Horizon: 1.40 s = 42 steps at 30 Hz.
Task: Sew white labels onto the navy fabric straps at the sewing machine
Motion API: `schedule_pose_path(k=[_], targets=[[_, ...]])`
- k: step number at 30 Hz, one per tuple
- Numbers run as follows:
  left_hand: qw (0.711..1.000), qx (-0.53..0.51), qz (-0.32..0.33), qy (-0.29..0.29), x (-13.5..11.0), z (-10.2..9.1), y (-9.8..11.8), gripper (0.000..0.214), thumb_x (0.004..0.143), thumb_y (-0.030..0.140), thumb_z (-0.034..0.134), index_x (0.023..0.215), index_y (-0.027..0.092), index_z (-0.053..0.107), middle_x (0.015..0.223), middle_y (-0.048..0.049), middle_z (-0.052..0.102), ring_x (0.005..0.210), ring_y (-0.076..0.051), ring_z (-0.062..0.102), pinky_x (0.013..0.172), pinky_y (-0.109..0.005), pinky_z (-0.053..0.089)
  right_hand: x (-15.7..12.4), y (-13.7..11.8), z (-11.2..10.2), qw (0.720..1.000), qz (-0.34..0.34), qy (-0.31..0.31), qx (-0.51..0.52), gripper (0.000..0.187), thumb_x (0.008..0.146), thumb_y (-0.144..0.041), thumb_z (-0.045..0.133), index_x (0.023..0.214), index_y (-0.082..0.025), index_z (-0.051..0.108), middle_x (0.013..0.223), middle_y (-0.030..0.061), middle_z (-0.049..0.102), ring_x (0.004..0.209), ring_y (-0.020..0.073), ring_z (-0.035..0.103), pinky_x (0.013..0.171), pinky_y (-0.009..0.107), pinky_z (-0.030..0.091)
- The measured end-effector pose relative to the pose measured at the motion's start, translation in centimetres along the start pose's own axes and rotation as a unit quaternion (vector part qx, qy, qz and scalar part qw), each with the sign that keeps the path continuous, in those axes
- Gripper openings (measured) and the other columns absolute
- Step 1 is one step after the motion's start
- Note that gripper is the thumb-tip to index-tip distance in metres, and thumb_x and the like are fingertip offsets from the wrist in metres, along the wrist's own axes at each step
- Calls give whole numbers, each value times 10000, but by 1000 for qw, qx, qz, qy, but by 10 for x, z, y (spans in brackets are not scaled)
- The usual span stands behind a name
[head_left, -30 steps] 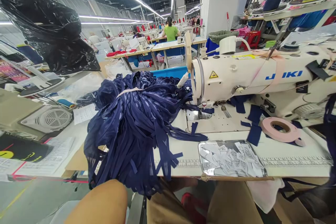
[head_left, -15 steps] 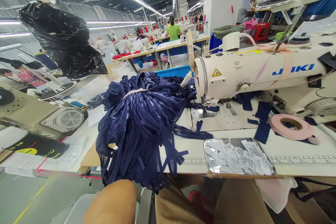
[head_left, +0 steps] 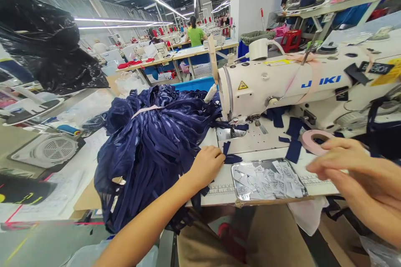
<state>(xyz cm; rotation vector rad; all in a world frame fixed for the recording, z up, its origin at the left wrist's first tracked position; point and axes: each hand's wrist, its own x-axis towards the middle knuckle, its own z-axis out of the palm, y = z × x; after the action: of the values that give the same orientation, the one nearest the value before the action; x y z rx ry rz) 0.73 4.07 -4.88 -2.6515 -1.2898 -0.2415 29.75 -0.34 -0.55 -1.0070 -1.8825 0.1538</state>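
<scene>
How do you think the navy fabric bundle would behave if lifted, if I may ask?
The navy fabric bundle would probably flop, since its strips droop past the table edge; it may stay gathered where the pale tie crosses it.

Far past the left fingers (head_left: 218, 155), a person in a green top (head_left: 196, 36) shows their back. Red cloth (head_left: 130, 64) lies on a long table (head_left: 203, 51) there. Up and left of those fingers hangs a shiny black bag (head_left: 46, 46); below it is a blue spool (head_left: 67, 129). Far behind the right fingers (head_left: 315, 166) is a red stool (head_left: 290, 41).
</scene>
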Motion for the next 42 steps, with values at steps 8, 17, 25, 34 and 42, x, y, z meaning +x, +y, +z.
schedule_pose_path(k=[8, 17, 25, 34, 42], targets=[[999, 15, -28, -13, 4, 15, 7, 113, 841, 179, 487, 820, 144, 592, 776, -54, 590, 740, -184, 527, 661, -298, 404, 22, 40, 26, 987, 113, -115, -3, 164, 792, -341, 499, 704, -228, 580, 669, 0, 620, 612, 153, 557, 579, 274, 445], [998, -17, -63, 20, 9, 21, 14, 181, 844, 201, 446, 762, 158, 602, 732, -48, 589, 710, -188, 532, 632, -309, 381, 22, 54, 56, 953, 75, -291, 36, 234, 843, -309, 445, 708, -205, 605, 712, 18, 643, 686, 175, 571, 654, 302, 417], [962, -219, -119, 109, 20, -22, 1, 131, 823, 138, 420, 779, 162, 541, 727, -19, 588, 674, -139, 547, 628, -235, 417, 28, 75, 47, 962, 21, -272, -23, 210, 857, -310, 432, 760, -216, 594, 733, 27, 631, 716, 188, 565, 703, 348, 408], [960, -266, -87, 28, 22, -15, 13, 134, 737, 106, 459, 675, 156, 567, 692, -33, 574, 694, -162, 529, 649, -265, 404, 6, 80, 23, 947, -64, -302, -89, 186, 875, -267, 416, 822, -197, 580, 883, 62, 594, 841, 198, 529, 753, 366, 396], [843, -465, -236, 133, 19, -74, -7, 87, 763, 214, 509, 710, 156, 546, 636, 19, 525, 598, -103, 477, 579, -201, 378, -11, 83, 50, 934, -156, -223, -233, 204, 833, -153, 418, 736, -170, 597, 998, 110, 601, 1008, 280, 495, 897, 480, 326]])
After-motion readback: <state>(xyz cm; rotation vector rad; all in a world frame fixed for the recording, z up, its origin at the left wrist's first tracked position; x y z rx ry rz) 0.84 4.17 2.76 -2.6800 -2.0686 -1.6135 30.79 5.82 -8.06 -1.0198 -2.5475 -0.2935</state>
